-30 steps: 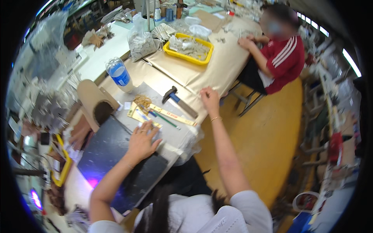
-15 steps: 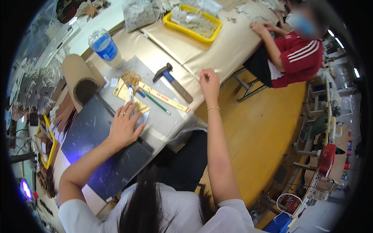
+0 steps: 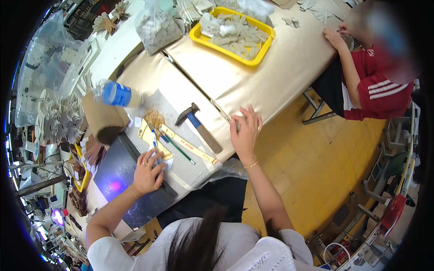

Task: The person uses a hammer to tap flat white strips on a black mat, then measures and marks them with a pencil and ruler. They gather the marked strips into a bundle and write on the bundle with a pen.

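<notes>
My left hand (image 3: 148, 174) rests over the front edge of the grey work mat (image 3: 186, 175), fingers bent but apart, holding nothing visible. Just beyond its fingertips lie a blue-and-white pen (image 3: 154, 139), a cream, ruler-like strip (image 3: 192, 148) and a green pencil (image 3: 181, 150). A small loop of tan rubber bands (image 3: 154, 117) sits at the pens' far ends. My right hand (image 3: 246, 133) is at the table's right edge, thumb and fingers apart, with nothing visible in it. To its left lies a hammer (image 3: 199, 127) with a blue and wooden handle.
A yellow tray (image 3: 266, 47) of grey cut pieces and a clear bag of scraps (image 3: 158, 29) stand farther back. At left are a bottle (image 3: 118, 95), a brown roll (image 3: 101, 119) and a dark board (image 3: 124, 180). A co-worker in red (image 3: 384, 97) sits at right.
My right hand's fingers have gone from gathered together to spread apart. My left hand has drawn back slightly from the pen. The head view has shifted, and the bottle now appears more tilted.
</notes>
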Demonstrator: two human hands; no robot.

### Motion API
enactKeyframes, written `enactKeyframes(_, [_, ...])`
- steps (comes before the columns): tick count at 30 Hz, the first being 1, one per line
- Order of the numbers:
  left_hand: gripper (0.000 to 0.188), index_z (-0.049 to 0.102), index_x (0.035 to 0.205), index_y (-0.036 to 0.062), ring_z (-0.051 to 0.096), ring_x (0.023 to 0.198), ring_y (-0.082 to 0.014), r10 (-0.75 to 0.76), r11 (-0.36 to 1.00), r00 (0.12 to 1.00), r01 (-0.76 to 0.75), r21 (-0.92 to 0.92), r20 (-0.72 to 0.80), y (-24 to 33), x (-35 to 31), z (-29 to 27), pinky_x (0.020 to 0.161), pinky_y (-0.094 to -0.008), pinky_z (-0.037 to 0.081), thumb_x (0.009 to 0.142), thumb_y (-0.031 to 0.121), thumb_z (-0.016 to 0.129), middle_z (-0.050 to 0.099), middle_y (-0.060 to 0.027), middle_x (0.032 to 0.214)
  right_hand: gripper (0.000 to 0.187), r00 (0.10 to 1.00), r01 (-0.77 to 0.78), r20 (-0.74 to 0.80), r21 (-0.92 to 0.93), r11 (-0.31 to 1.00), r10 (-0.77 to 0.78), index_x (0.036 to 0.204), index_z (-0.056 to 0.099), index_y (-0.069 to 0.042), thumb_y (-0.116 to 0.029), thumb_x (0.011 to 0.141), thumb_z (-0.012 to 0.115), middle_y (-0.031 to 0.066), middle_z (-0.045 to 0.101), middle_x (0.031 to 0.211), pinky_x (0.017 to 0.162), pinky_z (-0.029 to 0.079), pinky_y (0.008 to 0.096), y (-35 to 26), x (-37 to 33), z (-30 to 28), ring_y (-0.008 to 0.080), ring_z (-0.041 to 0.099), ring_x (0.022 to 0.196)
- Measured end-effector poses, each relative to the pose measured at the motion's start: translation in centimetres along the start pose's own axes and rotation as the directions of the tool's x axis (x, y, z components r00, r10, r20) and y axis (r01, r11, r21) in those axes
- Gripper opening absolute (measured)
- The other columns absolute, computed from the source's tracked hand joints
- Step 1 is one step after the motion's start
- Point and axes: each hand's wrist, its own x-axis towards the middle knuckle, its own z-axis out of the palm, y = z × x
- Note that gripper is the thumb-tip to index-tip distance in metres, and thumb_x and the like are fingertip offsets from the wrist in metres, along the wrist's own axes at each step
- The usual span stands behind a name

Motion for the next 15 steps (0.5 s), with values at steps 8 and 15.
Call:
enactKeyframes(8, [0.037, 0.068, 0.110, 0.0131, 0.045, 0.131, -0.0415, -0.018, 1.000, 1.000, 0.018, -0.003, 0.006, 0.2, 0.2, 1.1, 0.108, -0.0589, 0.034, 0.075, 0.024, 0.063, 0.055, -0.0159, 0.136, 0.008, 0.989, -0.026, 0.139, -0.171, 0.985, 0.050, 0.096, 0.066, -0.016, -0.021, 0.090, 0.064, 0.0087, 0.060, 0.127, 0.115, 0.023, 0.0576, 0.6, 0.6, -0.7, 0.0340, 0.042, 0.138])
enactKeyframes(15, [0.034, 0.068, 0.110, 0.0147, 0.046, 0.129, -0.0416, 0.037, 0.995, 0.999, -0.037, 0.096, 0.002, -2.0, 0.3, 4.3, 0.104, -0.0600, 0.037, 0.076, 0.018, 0.066, 0.054, -0.0160, 0.134, 0.012, 0.976, -0.050, 0.211, -0.063, 0.997, 0.062, 0.102, 0.067, -0.012, -0.015, 0.090, 0.063, 0.0097, 0.059, 0.125, 0.115, 0.026, 0.0561, 1.0, 1.9, -2.3, 0.0340, 0.044, 0.135])
